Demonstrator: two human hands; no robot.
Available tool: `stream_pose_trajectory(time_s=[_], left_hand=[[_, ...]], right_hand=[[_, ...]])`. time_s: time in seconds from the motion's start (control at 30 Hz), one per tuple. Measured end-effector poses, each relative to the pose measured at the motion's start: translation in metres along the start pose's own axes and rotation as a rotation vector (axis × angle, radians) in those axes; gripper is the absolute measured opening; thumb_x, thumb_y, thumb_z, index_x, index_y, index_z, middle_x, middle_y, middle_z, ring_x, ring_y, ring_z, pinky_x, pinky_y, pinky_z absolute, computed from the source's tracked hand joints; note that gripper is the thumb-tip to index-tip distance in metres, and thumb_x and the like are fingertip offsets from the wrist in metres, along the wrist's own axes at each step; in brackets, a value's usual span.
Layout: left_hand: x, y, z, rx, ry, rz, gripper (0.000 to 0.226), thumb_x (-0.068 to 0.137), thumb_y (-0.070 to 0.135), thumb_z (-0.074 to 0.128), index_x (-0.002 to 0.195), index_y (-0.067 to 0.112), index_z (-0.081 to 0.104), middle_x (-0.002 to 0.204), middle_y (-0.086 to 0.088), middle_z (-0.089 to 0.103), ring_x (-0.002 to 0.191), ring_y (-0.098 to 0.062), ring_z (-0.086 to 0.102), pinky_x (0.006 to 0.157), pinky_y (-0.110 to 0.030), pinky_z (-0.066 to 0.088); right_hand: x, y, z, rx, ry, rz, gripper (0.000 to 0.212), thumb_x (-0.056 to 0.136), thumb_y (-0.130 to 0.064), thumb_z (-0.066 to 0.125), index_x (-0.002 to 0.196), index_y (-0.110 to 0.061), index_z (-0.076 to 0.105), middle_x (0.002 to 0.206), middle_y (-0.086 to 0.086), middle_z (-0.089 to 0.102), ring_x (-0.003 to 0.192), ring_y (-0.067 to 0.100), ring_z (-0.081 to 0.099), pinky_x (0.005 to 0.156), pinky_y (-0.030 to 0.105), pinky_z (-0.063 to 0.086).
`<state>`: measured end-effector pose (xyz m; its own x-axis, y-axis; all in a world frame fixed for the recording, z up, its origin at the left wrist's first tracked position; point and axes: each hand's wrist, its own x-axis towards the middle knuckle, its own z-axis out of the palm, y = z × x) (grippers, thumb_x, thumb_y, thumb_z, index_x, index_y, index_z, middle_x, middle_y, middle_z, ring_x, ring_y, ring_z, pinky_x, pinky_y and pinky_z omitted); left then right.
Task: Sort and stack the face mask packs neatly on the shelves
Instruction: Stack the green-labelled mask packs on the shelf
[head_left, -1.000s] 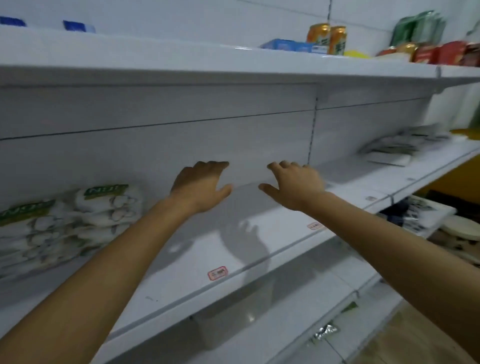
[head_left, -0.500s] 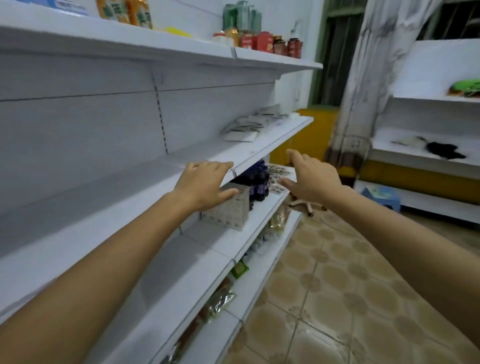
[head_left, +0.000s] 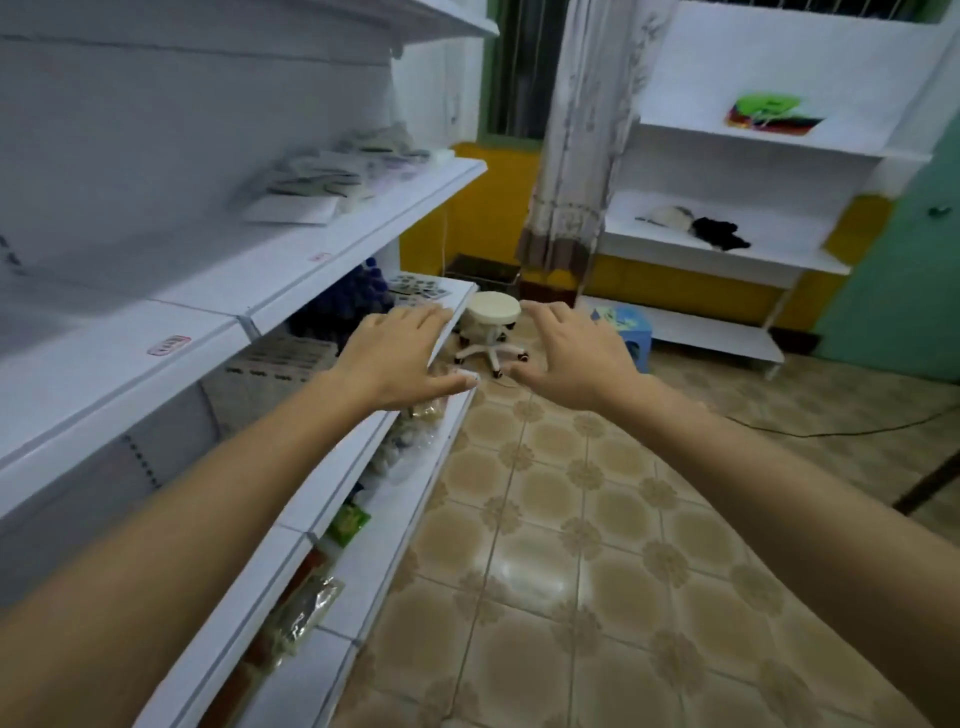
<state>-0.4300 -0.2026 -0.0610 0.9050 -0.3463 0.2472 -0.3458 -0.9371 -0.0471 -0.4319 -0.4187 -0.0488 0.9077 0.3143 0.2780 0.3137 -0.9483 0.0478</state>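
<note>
A loose heap of pale face mask packs (head_left: 332, 174) lies on the far end of the white middle shelf (head_left: 291, 270) at upper left. My left hand (head_left: 400, 358) hovers palm down with fingers spread, over the end of a lower shelf, well short of the packs. My right hand (head_left: 571, 358) is held out beside it over the tiled floor, fingers apart too. Neither hand holds anything.
Lower shelves carry dark blue bottles (head_left: 348, 306), a patterned box (head_left: 270, 369) and small packets (head_left: 306, 613). A white wheeled stool (head_left: 491, 325) and a blue stool (head_left: 626, 327) stand on the floor ahead. A second white shelf unit (head_left: 727, 249) lines the far wall.
The view has swung right along the shelving, from the bare middle shelf to the aisle. Both empty hands stayed outstretched; the mask pack heap now shows closer at upper left.
</note>
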Motion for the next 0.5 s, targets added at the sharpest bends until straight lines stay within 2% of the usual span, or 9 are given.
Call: stream_pose_trajectory(time_s=[0.2,0.5], left_hand=[[0.116,-0.009,0.069,-0.023,-0.117,0.033,0.087,0.086,0.071,0.042,0.153,0.02,0.018,0.159,0.001,0.022,0.144,-0.021,0.025,0.11,-0.045,0.031],[0.239,-0.022,0.115,-0.027,-0.111,0.096,0.082,0.087,0.068,0.046,0.15,0.023,0.022,0.156,0.001,0.029,0.14,-0.02,0.031,0.108,-0.043,0.033]], right_hand=[[0.07,0.062,0.031,-0.154,-0.111,-0.06,0.073,0.089,-0.065,0.043,0.147,-0.026,0.025,0.151,0.004,0.033,0.137,0.027,0.034,0.108,0.045,0.029],[0.164,0.13,0.085,-0.105,-0.183,-0.005,0.076,0.089,-0.067,0.044,0.149,-0.025,0.023,0.154,0.005,0.029,0.139,0.027,0.031,0.11,0.045,0.029]])
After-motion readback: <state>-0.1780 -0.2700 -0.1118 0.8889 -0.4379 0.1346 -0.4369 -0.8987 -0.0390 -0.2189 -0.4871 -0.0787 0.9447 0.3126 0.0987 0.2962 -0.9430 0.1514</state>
